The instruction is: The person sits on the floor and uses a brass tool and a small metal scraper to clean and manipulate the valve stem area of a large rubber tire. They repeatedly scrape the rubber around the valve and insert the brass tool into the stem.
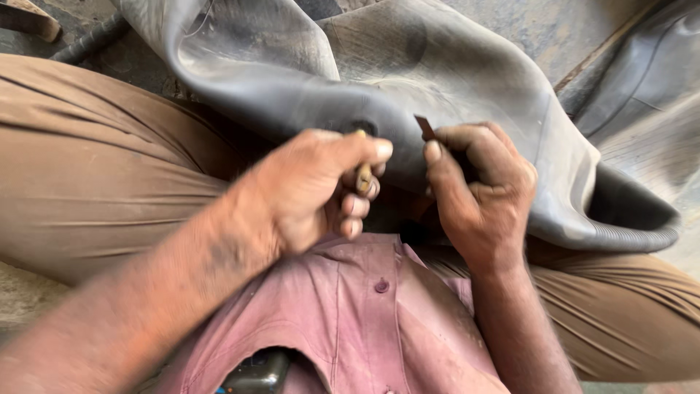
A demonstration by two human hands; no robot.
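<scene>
I've got the big grey rubber inner tube (467, 80) draped slack over the lap, folded and deflated, spreading up and away from both sets of fingers and falling off beyond the right knuckles. Under it, the tan cloth trousers (95, 168) run left and right of the wrists, and the faded pink buttoned shirt (364, 314) sits just below the fingers, nearest me.

Now the left hand (306, 193): fingers curled together, clamped around a small yellowish-brown stick-shaped tool (362, 175), thumb pressed flat along the top. The tool's upper end sits right at a dark round spot on the tube (361, 128), just above that thumb tip. I can't tell whether it's actually touching.

The right hand (477, 193): fingers folded in, thumb up, pinching a thin dark flat strip (424, 128) that pokes out above the thumb and points at the same fold of rubber.

My read: the tube is off and laid out, the working spot is found, and both tools are in position at it. I see no patch or repair on the rubber, so the main work looks undone.
</scene>
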